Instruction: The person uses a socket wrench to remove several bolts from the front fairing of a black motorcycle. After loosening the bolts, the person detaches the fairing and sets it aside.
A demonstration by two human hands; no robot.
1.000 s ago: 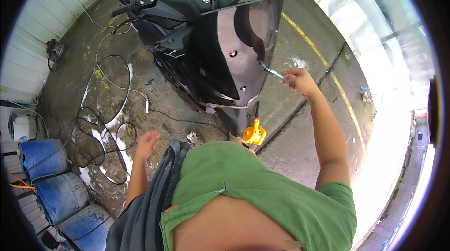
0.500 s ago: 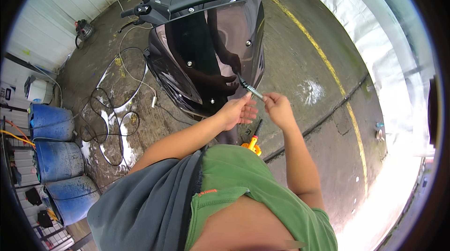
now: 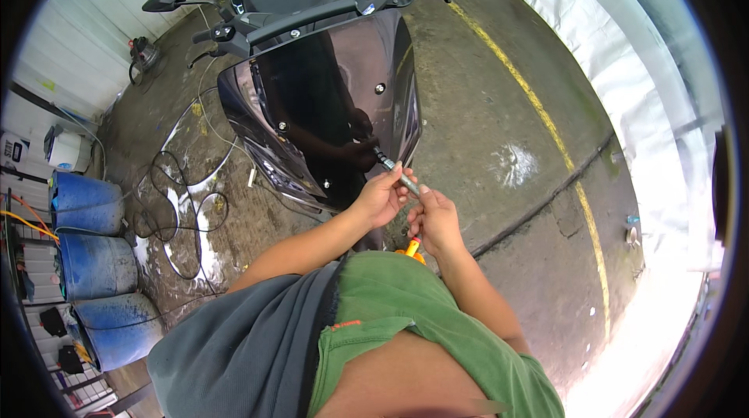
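A slim silver rod-shaped tool with a dark tip (image 3: 388, 161) slants up and left in front of the scooter's dark windscreen (image 3: 312, 98). My left hand (image 3: 381, 198) is closed around its middle, the thumb lying along the metal. With its thumb and fingers, my right hand (image 3: 437, 221) pinches the tool's lower end. I cannot tell whether the dark tip touches the windscreen, which mirrors my arms. Just under my right hand shows a yellow-orange handle (image 3: 413, 247), partly hidden by that hand and my green shirt.
The scooter's handlebar (image 3: 320, 22) and mirror (image 3: 165, 1) stand beyond the windscreen. Several blue drums (image 3: 94, 266) line the left side. Loose dark cable (image 3: 160, 203) lies over white patches on the floor. A yellow line (image 3: 538, 106) runs along the right.
My left hand, whose fingers were spread, has closed around the tool. My right hand is lower and further left. The scooter sits further left in the picture.
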